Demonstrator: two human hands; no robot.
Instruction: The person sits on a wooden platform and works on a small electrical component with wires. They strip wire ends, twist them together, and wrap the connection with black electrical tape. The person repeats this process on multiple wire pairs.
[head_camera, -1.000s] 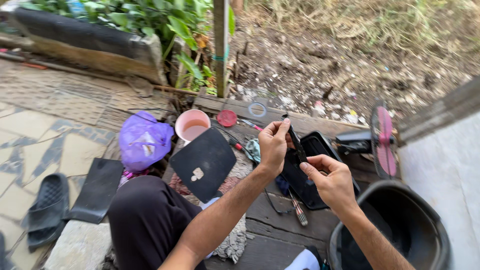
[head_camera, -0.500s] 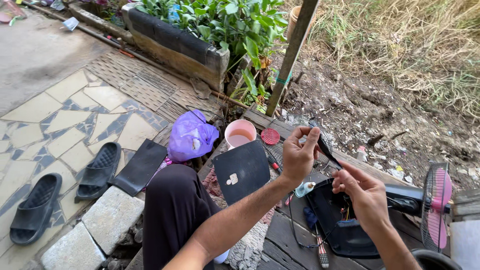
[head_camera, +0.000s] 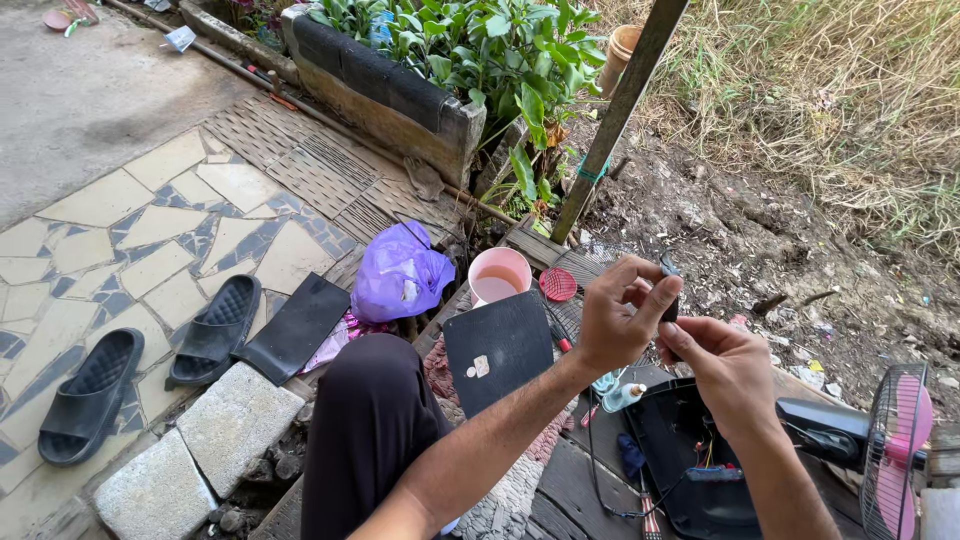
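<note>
My left hand and my right hand meet in front of me, and both pinch a small dark part between the fingertips. Below my right hand lies an open black plastic casing with coloured wires inside. A black flat panel rests on my knee side, left of the hands. A pink cup with liquid and a small red round lid stand on the wooden boards beyond the panel.
A purple plastic bag lies by the cup. Two black sandals and a black mat rest on the tiled paving. A pink fan stands at right. A planter with green plants and a slanted pole stand ahead.
The view has swung left and up, showing more paving and the sandals. My hands stayed together on the small dark part, lifted away from the black casing.
</note>
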